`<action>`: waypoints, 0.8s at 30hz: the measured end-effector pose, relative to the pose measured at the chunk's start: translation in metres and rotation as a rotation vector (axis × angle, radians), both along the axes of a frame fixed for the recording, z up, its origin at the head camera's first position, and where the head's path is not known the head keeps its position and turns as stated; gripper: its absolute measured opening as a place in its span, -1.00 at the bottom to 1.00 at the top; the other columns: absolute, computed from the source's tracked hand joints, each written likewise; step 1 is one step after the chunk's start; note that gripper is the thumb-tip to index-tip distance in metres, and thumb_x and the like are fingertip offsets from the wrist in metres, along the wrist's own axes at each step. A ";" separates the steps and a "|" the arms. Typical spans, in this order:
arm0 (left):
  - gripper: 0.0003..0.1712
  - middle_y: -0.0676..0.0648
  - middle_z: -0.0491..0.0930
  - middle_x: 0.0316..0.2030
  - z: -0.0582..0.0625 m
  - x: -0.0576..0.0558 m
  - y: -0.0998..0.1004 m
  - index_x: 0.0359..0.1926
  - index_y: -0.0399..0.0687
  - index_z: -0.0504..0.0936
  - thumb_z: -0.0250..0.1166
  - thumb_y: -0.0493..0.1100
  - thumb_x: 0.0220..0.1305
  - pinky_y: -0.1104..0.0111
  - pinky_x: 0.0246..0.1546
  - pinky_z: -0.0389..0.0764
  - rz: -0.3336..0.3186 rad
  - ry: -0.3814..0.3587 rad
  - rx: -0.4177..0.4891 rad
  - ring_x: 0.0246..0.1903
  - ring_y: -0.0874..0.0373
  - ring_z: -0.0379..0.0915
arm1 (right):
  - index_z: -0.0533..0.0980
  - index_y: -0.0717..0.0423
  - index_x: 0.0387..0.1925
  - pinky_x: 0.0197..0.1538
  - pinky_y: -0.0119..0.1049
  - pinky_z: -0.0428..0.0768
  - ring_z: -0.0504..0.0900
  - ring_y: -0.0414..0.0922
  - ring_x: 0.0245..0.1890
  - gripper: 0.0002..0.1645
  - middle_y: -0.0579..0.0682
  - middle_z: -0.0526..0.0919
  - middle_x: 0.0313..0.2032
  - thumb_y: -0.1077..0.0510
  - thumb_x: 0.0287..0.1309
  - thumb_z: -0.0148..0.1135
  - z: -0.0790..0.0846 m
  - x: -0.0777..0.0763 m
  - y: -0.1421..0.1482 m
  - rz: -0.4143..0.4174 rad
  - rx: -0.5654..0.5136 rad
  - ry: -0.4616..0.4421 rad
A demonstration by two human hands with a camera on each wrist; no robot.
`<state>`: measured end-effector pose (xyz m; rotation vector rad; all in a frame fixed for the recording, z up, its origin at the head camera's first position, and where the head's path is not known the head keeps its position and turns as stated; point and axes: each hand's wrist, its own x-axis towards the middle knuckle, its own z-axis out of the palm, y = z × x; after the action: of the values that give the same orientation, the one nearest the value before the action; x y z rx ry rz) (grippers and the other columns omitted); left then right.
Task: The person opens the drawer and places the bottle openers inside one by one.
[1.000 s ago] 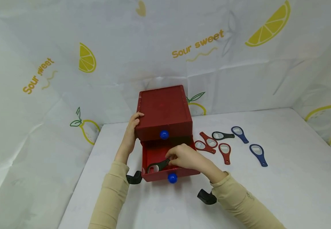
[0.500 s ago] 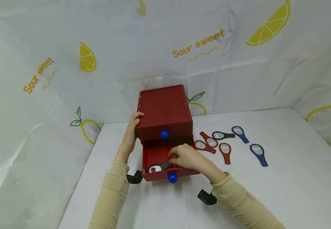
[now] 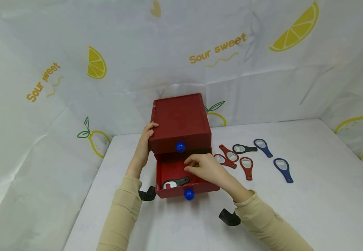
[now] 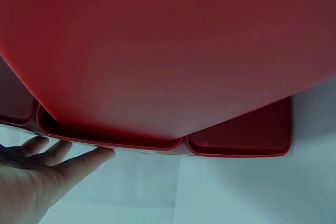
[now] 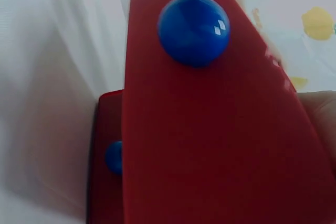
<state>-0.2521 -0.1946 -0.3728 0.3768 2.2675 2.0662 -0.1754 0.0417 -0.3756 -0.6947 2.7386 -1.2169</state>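
In the head view, a red two-drawer cabinet point(image 3: 178, 116) stands on the white table, its lower drawer point(image 3: 161, 167) pulled out. Inside that drawer, near its front left, lies a black bottle opener point(image 3: 176, 182). My right hand point(image 3: 208, 169) hovers over the drawer's right side, thumb and fingers apart with nothing between them. My left hand point(image 3: 143, 146) rests against the cabinet's left side, fingertips at the top edge. The left wrist view shows this hand's extended fingers point(image 4: 84, 163) touching the cabinet's edge. A blue knob point(image 5: 194, 30) on a drawer front fills much of the right wrist view.
Right of the cabinet lie three red bottle openers point(image 3: 246, 168), a black bottle opener point(image 3: 247, 149) and two blue bottle openers point(image 3: 283, 169). A white printed cloth point(image 3: 131, 52) hangs behind the table. Black camera mounts point(image 3: 230, 218) stick out at both wrists.
The black bottle opener, earlier tilted up in my right fingers, was lowered into the drawer and let go. My right hand has since lifted slightly off it. The left hand stays put.
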 end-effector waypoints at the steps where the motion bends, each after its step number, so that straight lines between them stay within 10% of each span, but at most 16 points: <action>1: -0.63 -0.05 0.14 0.22 0.000 0.000 0.000 0.09 0.32 0.24 -0.27 0.12 0.31 0.23 -0.17 0.33 0.000 -0.002 0.001 -0.02 -0.01 0.26 | 0.62 0.05 -0.21 -0.34 -0.43 0.51 0.56 -0.28 -0.41 -0.75 -0.12 0.69 -0.40 0.04 0.08 0.27 0.001 0.001 0.003 -0.020 -0.025 0.015; 14: -0.63 -0.03 0.13 0.23 0.000 0.000 0.001 0.09 0.35 0.24 -0.28 0.11 0.31 0.23 -0.15 0.33 0.008 -0.011 -0.004 -0.01 0.00 0.26 | 0.64 0.02 -0.25 -0.38 -0.47 0.56 0.63 -0.17 -0.43 -0.82 -0.04 0.71 -0.36 0.09 0.07 0.29 -0.009 0.003 0.065 -0.246 -0.232 0.177; 24: -0.65 -0.03 0.12 0.23 0.002 0.002 0.001 0.08 0.32 0.24 -0.29 0.07 0.33 0.22 -0.13 0.33 0.007 -0.018 0.007 0.00 0.01 0.24 | 0.60 0.07 -0.17 -0.54 -0.40 0.44 0.52 -0.15 -0.43 -0.70 0.06 0.67 -0.37 -0.01 0.14 0.21 -0.033 0.003 0.110 -0.384 -0.095 0.083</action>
<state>-0.2498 -0.1931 -0.3705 0.3493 2.2552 2.0736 -0.1724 0.1518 -0.4090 -0.2304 2.9945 -1.4230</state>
